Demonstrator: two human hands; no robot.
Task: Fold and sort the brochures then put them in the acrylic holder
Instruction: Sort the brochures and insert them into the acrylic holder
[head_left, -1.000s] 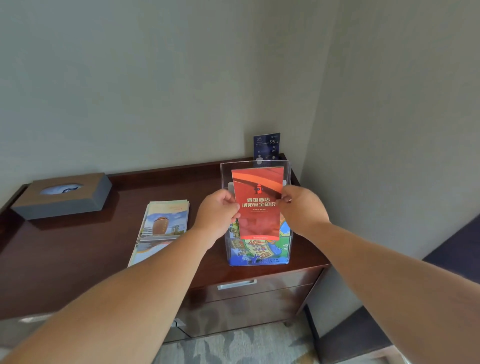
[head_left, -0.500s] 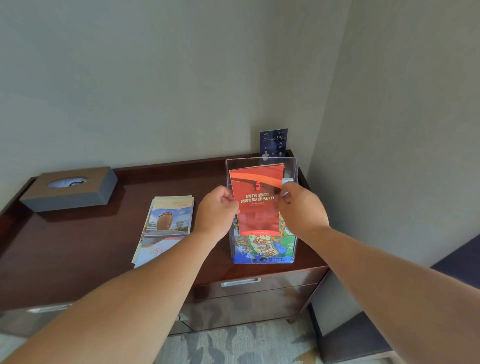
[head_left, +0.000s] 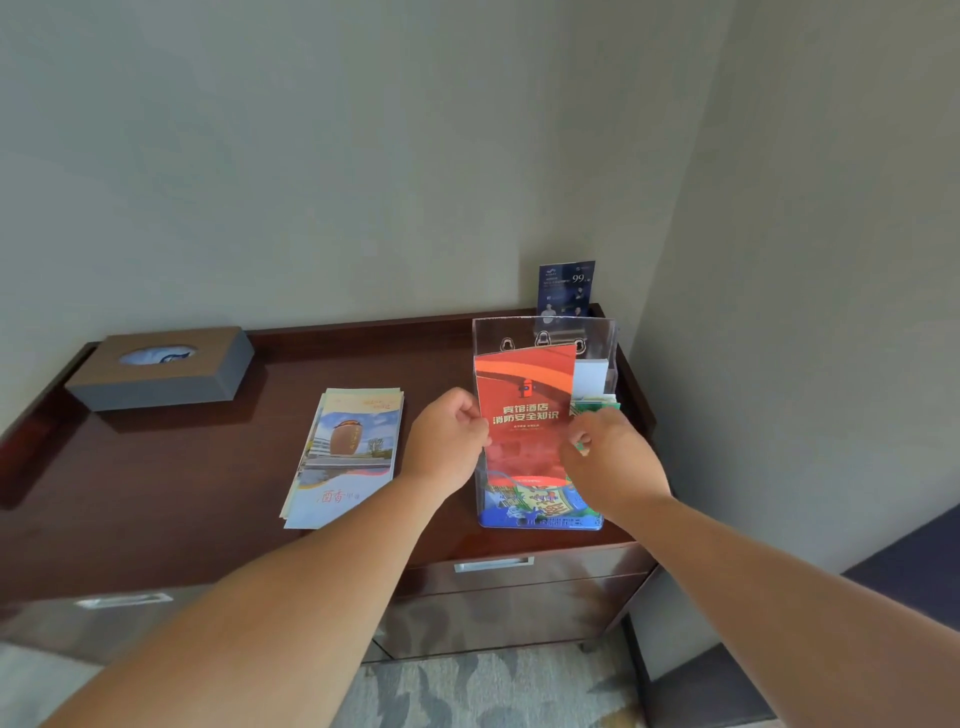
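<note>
A red folded brochure (head_left: 524, 410) stands upright in the clear acrylic holder (head_left: 597, 332) at the right end of the dresser top. My left hand (head_left: 449, 441) pinches its left edge and my right hand (head_left: 610, 457) pinches its right edge. Its lower part sits behind a blue and green brochure (head_left: 540, 506) in the holder's front pocket. A white sheet (head_left: 589, 376) shows behind it in a rear pocket. A stack of folded brochures with a jar picture (head_left: 345, 452) lies flat on the wood, left of my left hand.
A grey tissue box (head_left: 166, 371) sits at the back left of the dark wooden dresser (head_left: 156, 499). A dark blue card (head_left: 566, 288) leans on the wall behind the holder. Walls close in behind and to the right. A dark seat (head_left: 904, 597) is at the lower right.
The red brochure has sunk lower into the holder, its bottom edge now behind the front brochure. Both hands have moved down with it.
</note>
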